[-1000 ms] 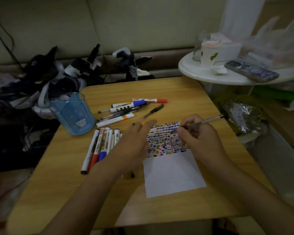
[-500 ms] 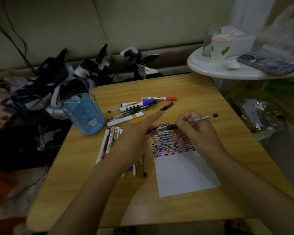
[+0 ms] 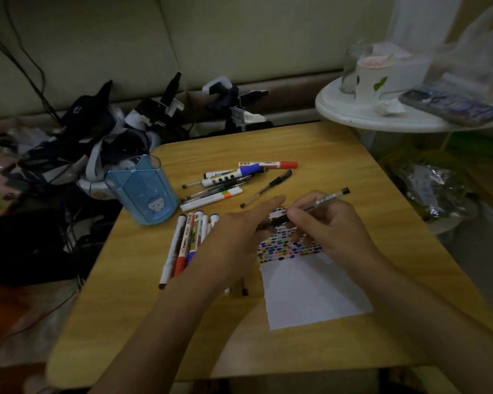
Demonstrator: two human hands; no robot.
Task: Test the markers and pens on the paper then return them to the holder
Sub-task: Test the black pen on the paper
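A white paper [image 3: 310, 288] with rows of coloured test marks across its top lies on the wooden table [image 3: 325, 155]. My right hand [image 3: 333, 226] grips a clear pen [image 3: 325, 199] above those marks, its black end pointing up and right. My left hand [image 3: 234, 237] is at the pen's dark front end with the index finger straight; its thumb and other fingers are hidden. A blue holder [image 3: 143, 191] stands at the left of the table. A row of markers [image 3: 182, 245] lies partly under my left hand. More pens and markers [image 3: 225, 183] lie behind it.
A single black pen [image 3: 268, 187] lies between the pile and my hands. A white round side table [image 3: 353, 118] at the right carries a paper cup [image 3: 373, 78] and a phone [image 3: 450, 106]. Dark straps and cables [image 3: 97, 137] are heaped behind the holder.
My left hand lifted off the paper and moved to the front end of the pen. My right hand raised the pen from the marks and turned it more level.
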